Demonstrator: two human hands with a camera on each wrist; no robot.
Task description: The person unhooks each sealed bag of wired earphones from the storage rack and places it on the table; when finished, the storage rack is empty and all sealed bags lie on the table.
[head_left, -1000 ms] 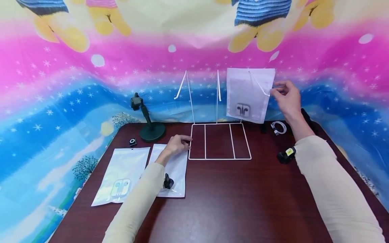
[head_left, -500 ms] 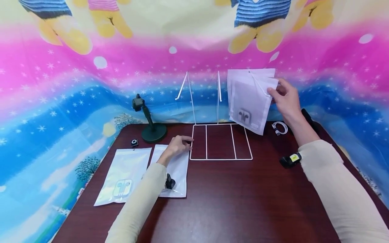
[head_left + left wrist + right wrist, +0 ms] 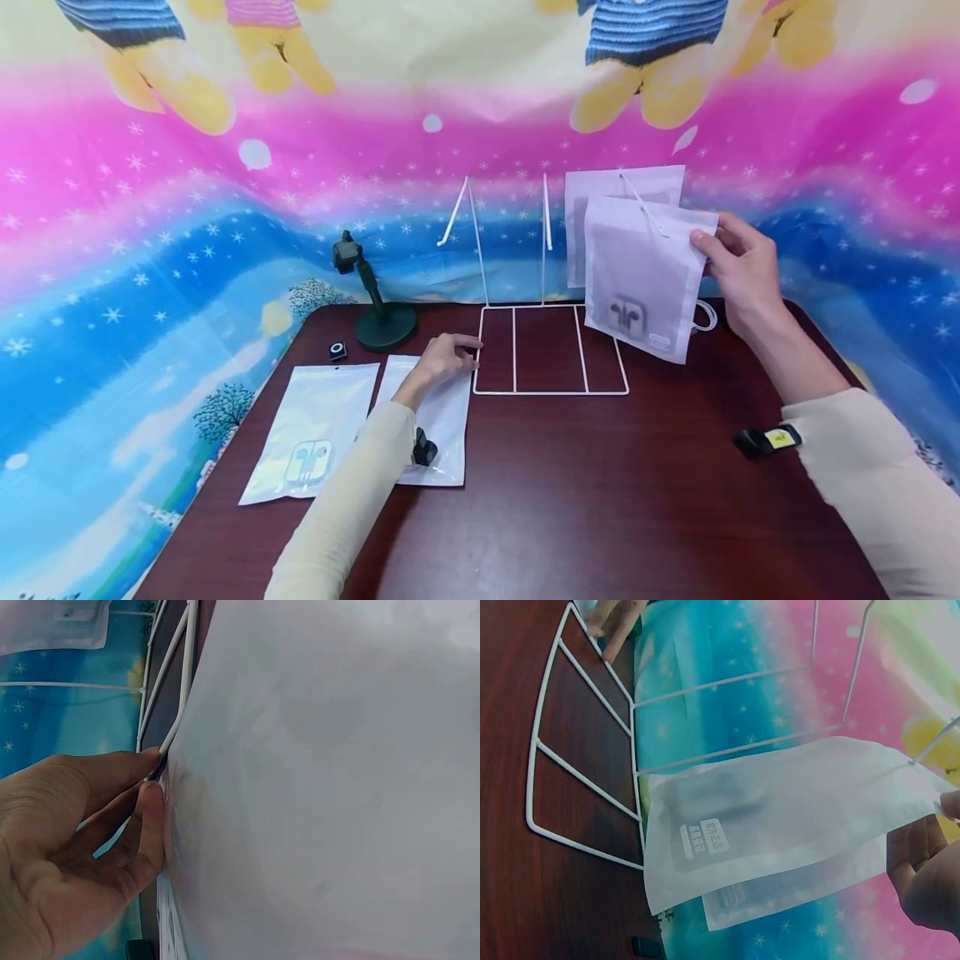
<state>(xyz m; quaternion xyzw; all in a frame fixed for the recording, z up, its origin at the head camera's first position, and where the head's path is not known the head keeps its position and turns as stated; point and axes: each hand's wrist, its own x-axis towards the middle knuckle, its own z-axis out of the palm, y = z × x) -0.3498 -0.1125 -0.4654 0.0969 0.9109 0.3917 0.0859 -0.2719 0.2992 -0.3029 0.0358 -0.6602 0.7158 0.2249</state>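
Pouches first: the frosted earphone pouch (image 3: pixel 643 279) I hold hangs in the air above the table's far right part, just in front of a second pouch (image 3: pixel 600 187) on the white wire rack (image 3: pixel 551 348). My right hand (image 3: pixel 742 271) pinches its upper right corner between thumb and fingers. I judge its hole, if not yet off the hook, could snag and tip the rack. My left hand (image 3: pixel 446 357) rests on the rack's base at its left edge, fingers lightly bent; grip unclear.

hanging pouch (image 3: pixel 600 187) half covered, label print (image 3: pixel 705 838) unreadable
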